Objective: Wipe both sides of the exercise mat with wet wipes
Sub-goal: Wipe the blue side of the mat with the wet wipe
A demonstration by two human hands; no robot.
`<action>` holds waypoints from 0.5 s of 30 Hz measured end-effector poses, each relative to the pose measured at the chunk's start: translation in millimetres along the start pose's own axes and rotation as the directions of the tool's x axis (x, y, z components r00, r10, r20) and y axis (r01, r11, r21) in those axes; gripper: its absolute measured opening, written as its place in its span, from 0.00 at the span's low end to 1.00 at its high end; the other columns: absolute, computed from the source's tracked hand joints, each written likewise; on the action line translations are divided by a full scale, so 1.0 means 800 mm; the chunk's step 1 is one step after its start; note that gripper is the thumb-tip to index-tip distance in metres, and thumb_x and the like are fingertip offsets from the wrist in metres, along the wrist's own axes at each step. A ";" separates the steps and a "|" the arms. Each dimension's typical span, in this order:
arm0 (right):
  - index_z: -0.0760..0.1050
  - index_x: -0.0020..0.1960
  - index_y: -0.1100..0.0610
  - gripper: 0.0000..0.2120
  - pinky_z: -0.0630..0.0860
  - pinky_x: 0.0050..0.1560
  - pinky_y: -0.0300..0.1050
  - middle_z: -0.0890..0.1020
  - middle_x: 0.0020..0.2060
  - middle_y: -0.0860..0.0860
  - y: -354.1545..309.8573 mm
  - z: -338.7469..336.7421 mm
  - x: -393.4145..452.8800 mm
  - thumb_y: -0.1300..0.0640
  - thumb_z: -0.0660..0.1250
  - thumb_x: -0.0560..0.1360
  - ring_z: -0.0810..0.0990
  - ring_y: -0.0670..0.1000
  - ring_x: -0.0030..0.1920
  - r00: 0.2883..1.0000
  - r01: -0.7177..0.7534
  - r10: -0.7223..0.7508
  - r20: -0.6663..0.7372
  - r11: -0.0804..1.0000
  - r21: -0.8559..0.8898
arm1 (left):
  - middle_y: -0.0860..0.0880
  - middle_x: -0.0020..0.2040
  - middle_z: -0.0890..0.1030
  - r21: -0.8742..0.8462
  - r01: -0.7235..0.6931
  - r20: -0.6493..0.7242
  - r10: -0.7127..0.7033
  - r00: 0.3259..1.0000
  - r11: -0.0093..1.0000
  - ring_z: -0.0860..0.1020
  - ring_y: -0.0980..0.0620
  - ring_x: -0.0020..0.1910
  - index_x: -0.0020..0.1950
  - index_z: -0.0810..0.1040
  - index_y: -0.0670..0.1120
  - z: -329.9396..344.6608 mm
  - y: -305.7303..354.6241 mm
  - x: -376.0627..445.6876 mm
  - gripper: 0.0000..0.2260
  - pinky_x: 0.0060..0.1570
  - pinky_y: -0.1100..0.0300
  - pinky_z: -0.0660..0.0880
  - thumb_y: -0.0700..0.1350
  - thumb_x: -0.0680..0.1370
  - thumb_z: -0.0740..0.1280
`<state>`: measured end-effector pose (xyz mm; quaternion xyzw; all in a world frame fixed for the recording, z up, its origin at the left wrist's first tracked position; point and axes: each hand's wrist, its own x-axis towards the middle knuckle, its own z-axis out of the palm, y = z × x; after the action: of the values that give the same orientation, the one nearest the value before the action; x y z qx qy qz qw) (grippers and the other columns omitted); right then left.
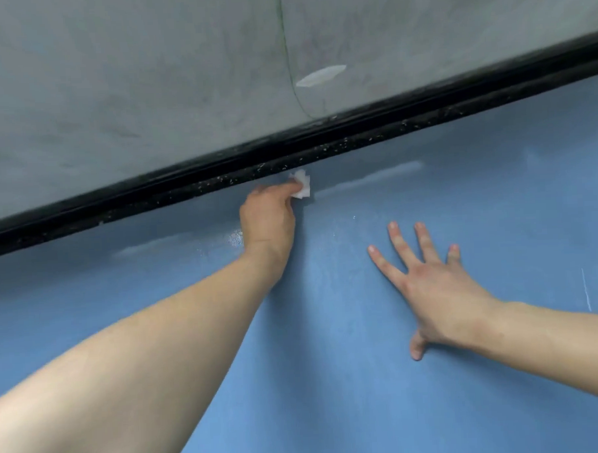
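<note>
The likeliest trouble from here, as we judge it, is the wet wipe [301, 188] catching on the black edge strip [287, 158] that borders the exercise mat [331, 362]: that strip is speckled with pale crumbs, and a wipe dragged onto it could pull the grit back across the blue surface we are trying to clean. A second risk is the small wad slipping out from under the fingers, since little of it shows beyond the left hand [268, 220], and we would then be rubbing skin on the mat rather than cloth. The left hand grips the wipe with its fingers curled round it, pressing it down just short of the strip. The right hand [434, 289] lies flat on the mat, nearer us than the strip and well apart from it, fingers spread and straight with the thumb out to the side (bracing, we think, so the mat does not creep). The mat fills the near side of the strip, blue and smooth, with pale glossy streaks running along close to the strip on both sides of the left hand and a wet-looking glint by the wrist. Beyond the strip lies a grey scuffed floor [147, 79] with a small pale scrap [320, 75] on it.
</note>
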<state>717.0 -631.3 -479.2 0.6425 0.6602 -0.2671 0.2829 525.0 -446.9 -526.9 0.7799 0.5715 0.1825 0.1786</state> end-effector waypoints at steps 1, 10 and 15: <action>0.19 0.79 0.47 0.82 0.59 0.75 0.77 0.20 0.76 0.60 -0.001 -0.002 0.001 0.30 0.83 0.56 0.30 0.73 0.80 1.000 0.001 -0.001 0.009 1.000 -0.006 | 0.47 0.50 0.86 0.012 -0.062 0.011 0.062 0.998 0.998 0.81 0.42 0.47 0.56 0.86 0.54 0.000 0.005 -0.014 0.18 0.45 0.56 0.77 0.34 0.75 0.67; 0.20 0.79 0.50 0.81 0.62 0.72 0.77 0.21 0.76 0.63 -0.009 -0.028 -0.008 0.29 0.82 0.57 0.32 0.76 0.79 0.997 0.008 -0.003 0.080 0.998 -0.062 | 0.54 0.50 0.86 -0.234 -0.258 0.379 0.333 0.863 0.937 0.82 0.50 0.46 0.57 0.78 0.60 -0.023 0.008 -0.181 0.18 0.41 0.55 0.82 0.42 0.74 0.61; 0.17 0.76 0.48 0.81 0.64 0.73 0.77 0.21 0.77 0.62 -0.018 -0.036 -0.013 0.28 0.82 0.56 0.33 0.76 0.80 0.995 -0.014 0.022 0.099 0.997 -0.079 | 0.50 0.44 0.85 -0.229 0.045 0.132 -0.014 0.991 0.973 0.80 0.49 0.48 0.54 0.87 0.53 -0.044 0.020 -0.111 0.14 0.48 0.66 0.70 0.36 0.77 0.68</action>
<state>702.0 -618.6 -451.5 0.6225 0.6495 -0.2702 0.3430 496.3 -533.7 -495.4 0.7554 0.5451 0.1940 0.3074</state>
